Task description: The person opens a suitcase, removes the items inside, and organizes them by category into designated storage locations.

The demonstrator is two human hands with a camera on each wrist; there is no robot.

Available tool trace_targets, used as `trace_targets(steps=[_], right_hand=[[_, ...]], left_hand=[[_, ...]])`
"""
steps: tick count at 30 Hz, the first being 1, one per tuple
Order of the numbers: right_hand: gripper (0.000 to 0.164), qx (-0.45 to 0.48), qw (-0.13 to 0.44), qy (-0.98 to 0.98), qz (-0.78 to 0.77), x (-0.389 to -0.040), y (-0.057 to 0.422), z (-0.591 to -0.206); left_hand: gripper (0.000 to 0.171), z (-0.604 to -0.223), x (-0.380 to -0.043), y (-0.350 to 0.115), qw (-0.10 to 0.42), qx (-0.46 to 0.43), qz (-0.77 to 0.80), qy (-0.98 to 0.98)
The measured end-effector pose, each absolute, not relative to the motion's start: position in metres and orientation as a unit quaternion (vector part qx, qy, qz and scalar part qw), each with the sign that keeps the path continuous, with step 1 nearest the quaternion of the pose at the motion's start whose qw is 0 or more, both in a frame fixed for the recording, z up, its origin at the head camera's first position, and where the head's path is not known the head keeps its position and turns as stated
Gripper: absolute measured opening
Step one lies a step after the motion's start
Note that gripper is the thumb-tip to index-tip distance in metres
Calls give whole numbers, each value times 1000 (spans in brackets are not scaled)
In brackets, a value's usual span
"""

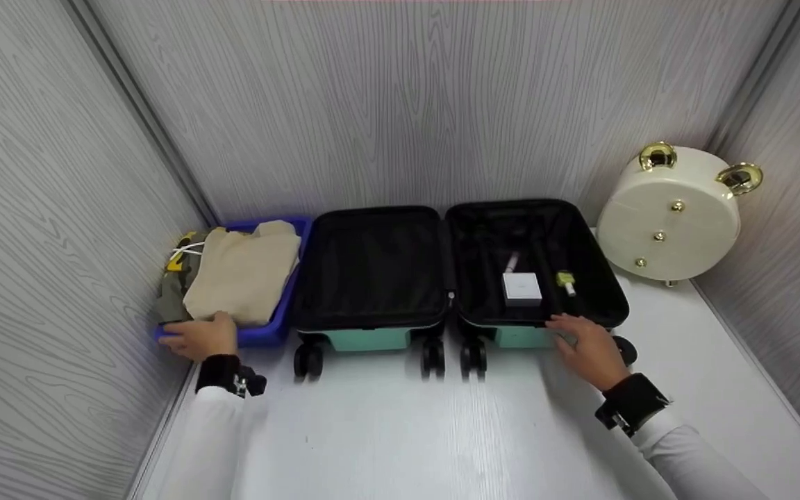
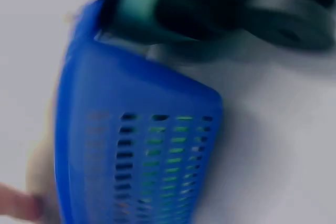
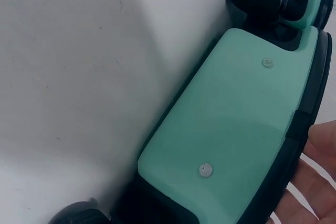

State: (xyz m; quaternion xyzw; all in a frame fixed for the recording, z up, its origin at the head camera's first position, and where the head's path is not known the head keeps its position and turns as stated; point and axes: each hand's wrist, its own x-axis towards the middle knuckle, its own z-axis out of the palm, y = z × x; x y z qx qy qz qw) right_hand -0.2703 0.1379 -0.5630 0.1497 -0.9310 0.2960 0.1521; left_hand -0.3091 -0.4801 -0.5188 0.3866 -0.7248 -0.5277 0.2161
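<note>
A mint-green suitcase (image 1: 371, 339) lies spread open with its black lining facing up. My right hand (image 1: 586, 347) is at the front edge of its right half, fingers loosely extended. The right wrist view has those fingers (image 3: 315, 192) beside the black rim. Inside that half lie a white box (image 1: 522, 287), a small yellow-green item (image 1: 566, 281) and a slim pale tube (image 1: 512, 262). At far left, my left hand (image 1: 202, 338) is over the front rim of a blue basket (image 1: 261, 337), with its thumb near a folded beige garment (image 1: 240, 274).
A grey-green garment (image 1: 172, 295) with yellow print lies at the basket's left side. A round cream case (image 1: 671, 215) with gold ear-shaped parts leans in the right corner. Black suitcase wheels (image 1: 433, 357) stick out toward me. Wood-grain panels (image 1: 400, 104) enclose the white surface.
</note>
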Motion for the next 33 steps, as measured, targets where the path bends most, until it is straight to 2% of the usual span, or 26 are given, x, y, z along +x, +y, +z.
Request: trace_targets(steps=[2,3,5,8,11,13,16,22,27,33], right_hand=[[29,138,156,-933,294,-272,137,-562],[31,134,157,-933,296,-273,135,-562],[35,130,156,-931,304,-278,132,-562],[37,140,143,-924,325,-286,124,-562],[34,161,129,-917,342,-293,115,-564],[32,169,125,-913,350,-296,111,-567],[29,173,127,-911,353,-299,106,-572],[25,178,143,-905,360,-297,103,-580],[22,177,158,-902,361,-293,101,-582],[22,175,150,-902,365,-291,99,-581]], left_hand=[[88,-527,-317,-464,275,305,-479,-776],[80,-529,-320,-452,299,254,-449,-803],[63,-527,-319,-418,302,142,-415,-846],[43,-532,-316,-365,227,-15,-367,-902],[39,-542,-309,-319,133,-137,-314,-930],[37,-551,-305,-298,107,-192,-270,-937],[30,-562,-303,-282,127,-216,-220,-943],[22,-569,-300,-279,180,-199,-190,-945],[20,-568,-296,-282,190,-214,-185,-940],[20,-567,-294,-283,191,-205,-187,-942]])
